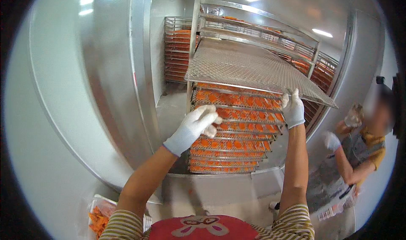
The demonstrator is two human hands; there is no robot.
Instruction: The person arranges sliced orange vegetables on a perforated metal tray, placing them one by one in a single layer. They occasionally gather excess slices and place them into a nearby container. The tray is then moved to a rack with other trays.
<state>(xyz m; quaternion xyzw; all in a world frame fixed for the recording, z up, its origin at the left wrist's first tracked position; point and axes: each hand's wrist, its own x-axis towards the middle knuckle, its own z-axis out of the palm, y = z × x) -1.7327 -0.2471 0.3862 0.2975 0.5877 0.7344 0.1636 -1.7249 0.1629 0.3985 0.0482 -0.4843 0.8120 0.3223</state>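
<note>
A mesh tray with a metal rim juts out of a metal rack towards me, and I see no food on it. My right hand, in a white knit glove, grips this tray's front edge near its right corner. In a matching glove, my left hand is below the tray's front edge with its fingers half bent and apart, holding nothing. Behind it, lower mesh trays carry rows of flat orange pieces. Whether the left fingers touch a tray rim cannot be told.
A person in gloves and a dark apron stands at the right. More racks with orange pieces stand behind. At lower left is a white crate with orange pieces. A metal door frame rises at the left.
</note>
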